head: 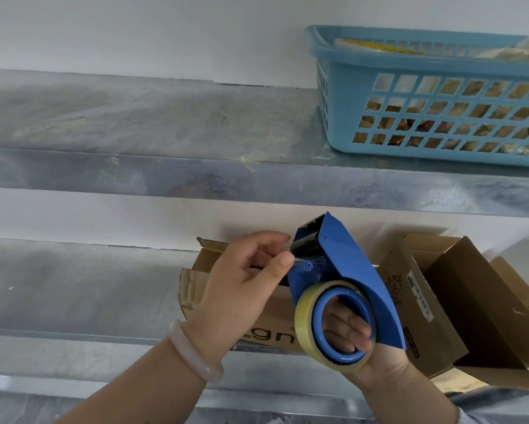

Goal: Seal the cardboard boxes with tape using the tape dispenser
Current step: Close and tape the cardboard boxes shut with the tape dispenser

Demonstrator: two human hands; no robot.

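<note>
Fingers, left hand [244, 280]: thumb and forefinger are pinched on what appears to be the loose tape end [301, 259].
Fingers, right hand [376, 359]: curled through the tape roll [304, 313]; the blue tape dispenser [345, 264] is gripped, raised before the cardboard boxes [416, 301].
Blade risk: the serrated cutter [310, 223] sits near the left fingertips; a slip could nick them.
Tape risk: if released, the end could fold or re-stick.
Room: the upper shelf [165, 175] edge is close above; bare lower shelf [73, 286] lies leftward.

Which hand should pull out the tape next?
Probably the left. The left hand already pinches the tape at the front of the dispenser, ready to pull. The right hand is busy holding the dispenser.
</note>
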